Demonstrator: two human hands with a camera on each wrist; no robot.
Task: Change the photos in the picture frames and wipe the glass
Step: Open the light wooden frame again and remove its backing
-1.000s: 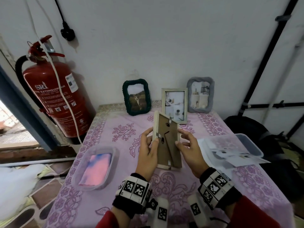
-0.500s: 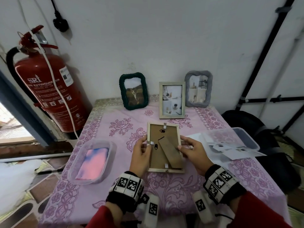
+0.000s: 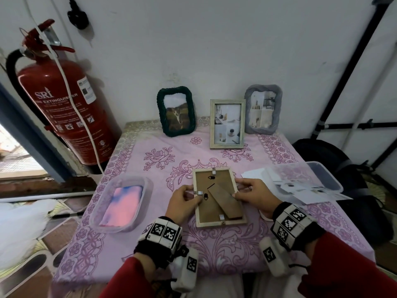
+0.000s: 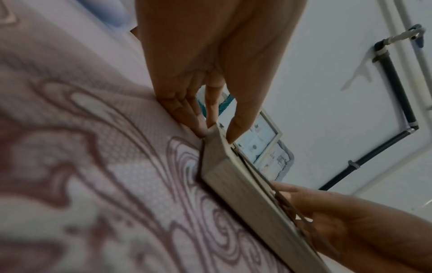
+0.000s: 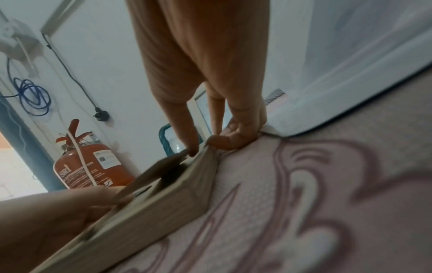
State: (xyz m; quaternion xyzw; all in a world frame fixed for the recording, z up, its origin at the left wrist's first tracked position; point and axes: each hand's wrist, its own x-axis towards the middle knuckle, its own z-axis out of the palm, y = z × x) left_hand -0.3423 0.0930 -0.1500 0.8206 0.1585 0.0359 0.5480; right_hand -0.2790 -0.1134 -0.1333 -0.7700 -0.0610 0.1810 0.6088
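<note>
On tablecloth (image 3: 214, 244), frame (image 3: 217, 196) face-down, long axis running away from person

red fire extinguisher (image 3: 64, 108) against wall left of table; black plug (image 3: 77, 16) above.

Frame (image 4: 245, 195), pale wood, lying flat on the cloth (image 4: 93, 166), back up, seen edge-on. My left hand (image 4: 205, 73) comes down at its far corner: fingertips (image 4: 236, 133) on the top edge, the others (image 4: 196, 125) against the side where it meets the cloth. My right hand (image 4: 350, 218) rests on the opposite edge, over the brown stand (blurred). Behind, upright: a second frame (image 4: 264, 136) with a photo, a grey frame (image 4: 282, 162), a sliver of a green one (image 4: 224, 103). White wall (image 4: 327, 73), black pipe (image 4: 395, 88).
</note>
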